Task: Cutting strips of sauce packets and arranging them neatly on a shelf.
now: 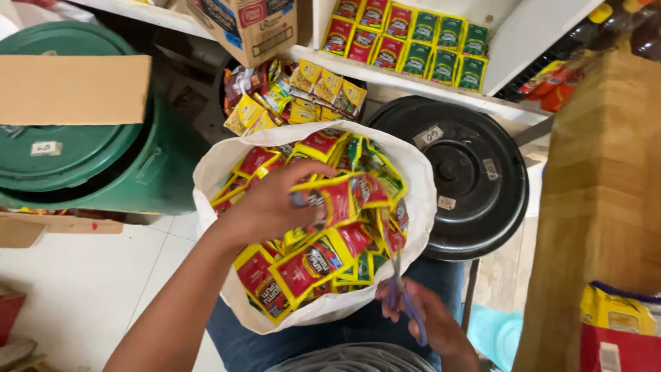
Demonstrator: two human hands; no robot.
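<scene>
A white sack (421,200) rests on my lap, filled with several red and yellow sachets joined in strips (313,262). My left hand (272,203) reaches into the sack and grips one strip of red sachets (341,200), lifting it above the pile. My right hand (427,320) is at the sack's near right edge and holds scissors with purple handles (406,303); the blades point up toward the strip.
A green bin with a lid (76,151) stands at the left with cardboard (72,88) on it. A black bin lid (458,176) lies at the right. Shelves (427,86) behind hold red and green sachet packs (413,45). A wooden post (599,200) rises at the right.
</scene>
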